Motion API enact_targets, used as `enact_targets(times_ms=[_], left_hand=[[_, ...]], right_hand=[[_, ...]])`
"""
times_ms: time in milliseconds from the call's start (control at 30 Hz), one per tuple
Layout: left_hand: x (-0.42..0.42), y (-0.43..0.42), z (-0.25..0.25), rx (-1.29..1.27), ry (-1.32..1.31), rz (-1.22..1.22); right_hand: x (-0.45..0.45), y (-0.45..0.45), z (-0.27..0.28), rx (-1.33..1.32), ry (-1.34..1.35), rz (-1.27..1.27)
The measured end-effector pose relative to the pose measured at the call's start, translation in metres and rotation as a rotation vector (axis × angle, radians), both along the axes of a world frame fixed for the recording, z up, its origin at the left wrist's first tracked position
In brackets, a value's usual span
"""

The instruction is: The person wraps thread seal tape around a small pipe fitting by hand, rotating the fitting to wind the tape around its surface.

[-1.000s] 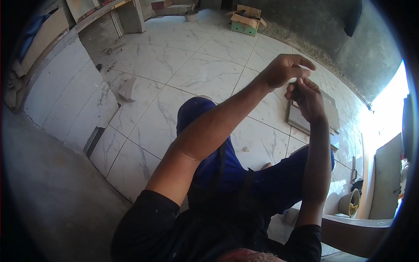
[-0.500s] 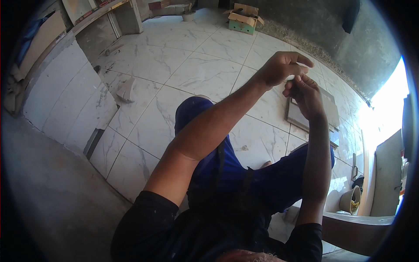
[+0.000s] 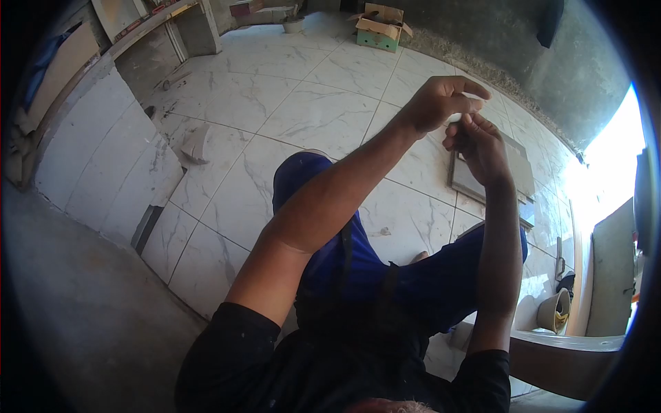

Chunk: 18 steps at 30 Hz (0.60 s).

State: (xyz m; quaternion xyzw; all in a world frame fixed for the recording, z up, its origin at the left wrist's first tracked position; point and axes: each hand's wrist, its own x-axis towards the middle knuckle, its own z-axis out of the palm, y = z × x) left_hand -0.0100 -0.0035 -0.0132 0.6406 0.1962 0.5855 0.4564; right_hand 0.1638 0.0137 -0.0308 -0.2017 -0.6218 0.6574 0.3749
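**Small white object (image 3: pixel 454 118) at the meeting of both hands, above a tiled floor**

From where I stand, the object sits between the person's left hand (image 3: pixel 441 103) and right hand (image 3: pixel 483 141), raised beyond the knees. Its full shape is hidden by the fingers. The right fingers are curled in, thumb closed toward them, and appear to have hold of it. The left thumb and forefinger reach out with a narrow gap between; the other left fingers are hidden, so I cannot tell whether that hand grips too.

Progress: the object is in hand and, in my judgement, still being worked. No finished result is visible; what remains cannot be determined.

Surface: glossy white floor tiles (image 3: pixel 282 96) with grey veining, marked by debris, including a broken pale fragment (image 3: pixel 196 143). Flat grey rectangular panels (image 3: pixel 518 168) lie just beyond the right forearm.

Room: an open green-and-brown cardboard box (image 3: pixel 376 39) stands near a rough grey wall (image 3: pixel 475 31). A pale round bucket (image 3: pixel 551 313) lies tilted at right, below strong daylight. A chipped white-painted partition (image 3: pixel 103 138) stands at left.
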Motion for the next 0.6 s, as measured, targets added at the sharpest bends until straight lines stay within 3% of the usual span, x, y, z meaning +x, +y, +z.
enact_targets(times_ms=[300, 600], left_hand=[[0.000, 0.003, -0.001, 0.035, -0.034, 0.111], [-0.001, 0.014, -0.006, -0.216, 0.004, 0.270]], right_hand=[[-0.001, 0.001, 0.001, 0.009, 0.020, 0.000], [0.000, 0.005, 0.001, 0.039, 0.023, -0.058]])
